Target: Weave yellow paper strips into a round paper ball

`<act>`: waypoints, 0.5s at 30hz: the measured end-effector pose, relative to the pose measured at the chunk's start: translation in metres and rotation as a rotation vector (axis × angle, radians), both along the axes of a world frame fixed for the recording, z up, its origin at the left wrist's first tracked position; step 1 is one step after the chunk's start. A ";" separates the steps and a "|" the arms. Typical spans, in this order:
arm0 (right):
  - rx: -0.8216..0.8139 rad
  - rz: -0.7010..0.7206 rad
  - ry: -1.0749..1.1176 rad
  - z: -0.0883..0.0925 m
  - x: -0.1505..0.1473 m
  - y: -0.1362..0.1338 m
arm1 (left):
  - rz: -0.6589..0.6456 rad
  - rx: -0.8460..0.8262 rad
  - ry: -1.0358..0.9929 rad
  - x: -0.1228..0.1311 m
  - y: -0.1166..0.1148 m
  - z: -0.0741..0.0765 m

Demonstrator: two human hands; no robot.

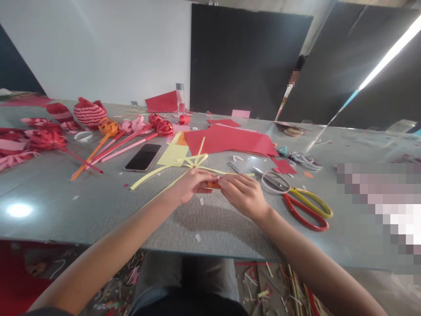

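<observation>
Low over the table's front half, my left hand (192,185) and my right hand (244,193) meet with their fingers closed on a small orange paper piece (214,184). Its two ends are hidden by my fingertips. Just behind my hands lies a star of yellow paper strips (194,165), joined at the centre, with some strips arching up. To the right of my right hand rest scissors (307,210) with one red and one yellow handle loop. A roll of whitish tape (275,182) lies over the scissors' blades.
Red paper sheets (230,139) lie behind the yellow strips, beside a yellow sheet (173,154). A phone (143,157) lies left of them. Paper flowers on sticks (110,127) and a woven red-pink piece (89,113) fill the left. A bottle (180,97) stands at the back.
</observation>
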State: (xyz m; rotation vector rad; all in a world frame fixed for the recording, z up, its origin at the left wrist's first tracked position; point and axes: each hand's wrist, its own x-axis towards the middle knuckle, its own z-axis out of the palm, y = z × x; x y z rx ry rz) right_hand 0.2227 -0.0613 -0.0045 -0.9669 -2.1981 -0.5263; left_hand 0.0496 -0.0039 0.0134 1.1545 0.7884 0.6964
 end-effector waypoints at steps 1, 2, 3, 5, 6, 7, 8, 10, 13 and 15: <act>0.013 0.004 0.001 0.000 0.001 0.000 | -0.014 -0.007 -0.011 -0.001 0.000 0.001; 0.021 0.007 0.007 0.001 0.001 0.000 | -0.029 -0.014 -0.020 -0.002 0.000 0.002; 0.024 0.009 0.018 0.001 0.002 0.000 | -0.046 -0.020 -0.027 -0.002 0.000 0.002; 0.013 0.002 0.038 0.002 0.002 0.000 | -0.070 -0.023 -0.034 -0.003 0.000 0.003; 0.008 -0.005 0.042 0.002 0.002 0.000 | -0.072 -0.015 -0.027 -0.003 0.000 0.003; 0.007 -0.013 0.037 0.002 0.002 0.001 | -0.065 0.001 -0.011 -0.003 0.001 0.002; 0.014 -0.022 0.025 0.002 0.002 0.001 | -0.053 0.022 0.012 -0.003 0.001 0.001; 0.035 -0.035 -0.001 0.002 0.001 0.001 | -0.026 0.066 0.065 -0.003 0.002 -0.001; 0.052 -0.043 0.014 0.002 0.000 0.001 | -0.016 0.105 0.113 -0.003 0.004 -0.003; 0.054 -0.051 0.058 0.002 -0.001 0.001 | -0.029 0.112 0.124 -0.005 0.005 -0.001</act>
